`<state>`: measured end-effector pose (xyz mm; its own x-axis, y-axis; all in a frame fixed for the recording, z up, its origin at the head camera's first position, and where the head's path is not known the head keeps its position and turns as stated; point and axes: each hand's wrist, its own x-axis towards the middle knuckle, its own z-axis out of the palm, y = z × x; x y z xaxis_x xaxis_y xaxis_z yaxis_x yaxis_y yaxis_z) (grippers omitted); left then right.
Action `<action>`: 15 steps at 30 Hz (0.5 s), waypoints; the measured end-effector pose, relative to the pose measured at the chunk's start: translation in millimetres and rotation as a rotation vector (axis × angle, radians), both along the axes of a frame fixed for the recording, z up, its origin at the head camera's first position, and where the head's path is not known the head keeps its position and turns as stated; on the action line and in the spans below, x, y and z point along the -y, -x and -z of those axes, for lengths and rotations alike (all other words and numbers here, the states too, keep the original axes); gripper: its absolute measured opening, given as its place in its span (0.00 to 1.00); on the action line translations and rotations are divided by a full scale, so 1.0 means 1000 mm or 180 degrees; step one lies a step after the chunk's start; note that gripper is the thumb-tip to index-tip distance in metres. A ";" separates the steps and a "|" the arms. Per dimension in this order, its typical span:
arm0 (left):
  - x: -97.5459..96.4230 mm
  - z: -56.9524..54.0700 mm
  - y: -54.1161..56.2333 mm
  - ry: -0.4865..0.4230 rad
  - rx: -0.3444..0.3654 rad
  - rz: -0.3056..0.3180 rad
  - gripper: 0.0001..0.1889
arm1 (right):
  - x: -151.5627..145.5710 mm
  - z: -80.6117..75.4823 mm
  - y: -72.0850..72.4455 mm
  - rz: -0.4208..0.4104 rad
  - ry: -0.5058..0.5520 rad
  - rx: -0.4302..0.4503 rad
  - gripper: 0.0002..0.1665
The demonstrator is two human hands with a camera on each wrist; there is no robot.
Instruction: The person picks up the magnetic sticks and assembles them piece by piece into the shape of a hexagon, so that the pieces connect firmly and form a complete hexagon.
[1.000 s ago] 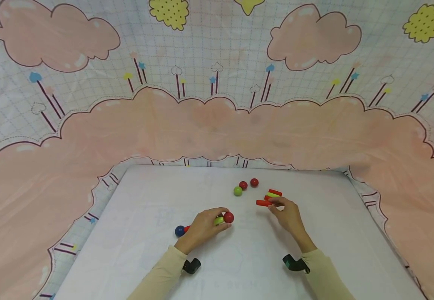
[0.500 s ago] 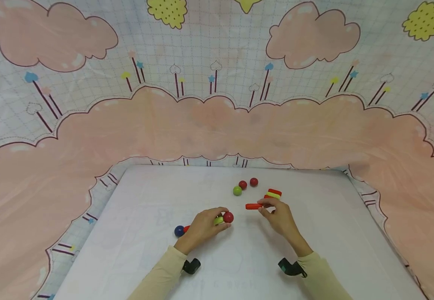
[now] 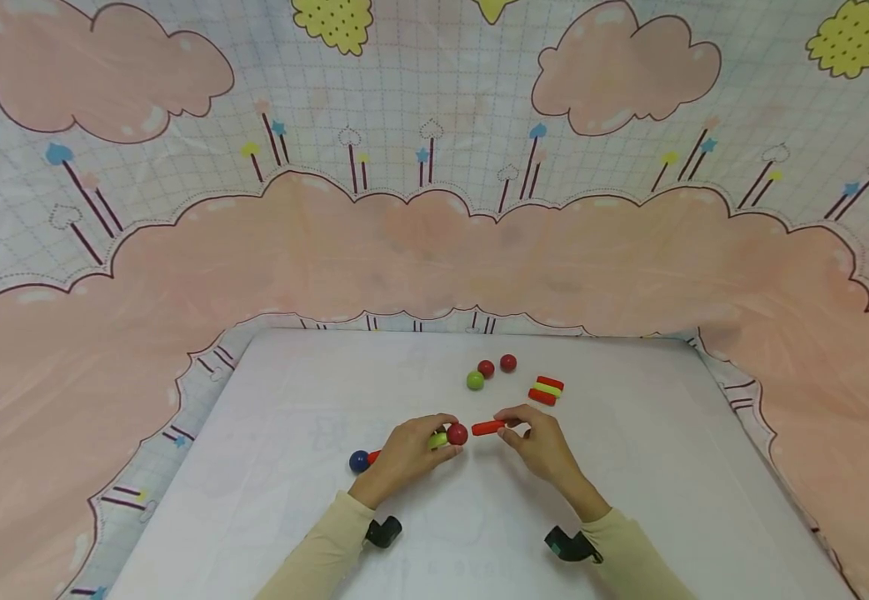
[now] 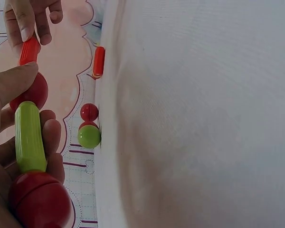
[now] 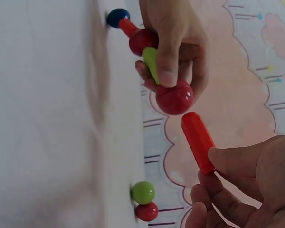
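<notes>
My left hand [image 3: 407, 454] grips a chain of toy balls and rods. Its parts show best in the right wrist view: a blue ball [image 5: 118, 18], a short red rod [image 5: 128, 27], a red ball [image 5: 143, 42], a green rod [image 5: 151, 64] and a red end ball [image 5: 175, 97] by the thumb. My right hand [image 3: 542, 442] pinches a loose red rod [image 5: 198, 142] by one end between thumb and fingers. The rod's free end points at the red end ball, with a small gap between them in the head view.
Farther back on the white table [image 3: 314, 375] lie a green ball [image 3: 475, 381] and two red balls, one of them [image 3: 508, 362] slightly apart. Right of them, two red rods and a yellow-green rod [image 3: 548, 389] lie side by side. A patterned cloth [image 3: 434, 258] hangs behind.
My right hand has drawn the red rod away from the other rods, leftward and nearer, up close to the red end ball. My left hand has stayed in place with the chain.
</notes>
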<state>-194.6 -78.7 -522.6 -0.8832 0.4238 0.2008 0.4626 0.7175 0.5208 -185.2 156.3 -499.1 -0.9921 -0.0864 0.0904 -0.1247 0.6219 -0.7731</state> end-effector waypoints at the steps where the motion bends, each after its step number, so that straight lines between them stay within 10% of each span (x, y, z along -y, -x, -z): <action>1: 0.000 0.000 0.000 0.0001 -0.0002 0.0006 0.21 | 0.001 0.001 0.000 -0.0012 0.0017 0.0000 0.13; 15: -0.001 -0.001 0.001 -0.0024 -0.0025 0.0081 0.23 | 0.013 0.007 -0.003 -0.0044 0.0342 -0.0079 0.13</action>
<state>-195.1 -78.2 -521.3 -0.8705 0.4446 0.2111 0.4849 0.7014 0.5224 -182.4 142.9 -506.1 -0.9883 -0.0887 0.1244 -0.1526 0.5338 -0.8318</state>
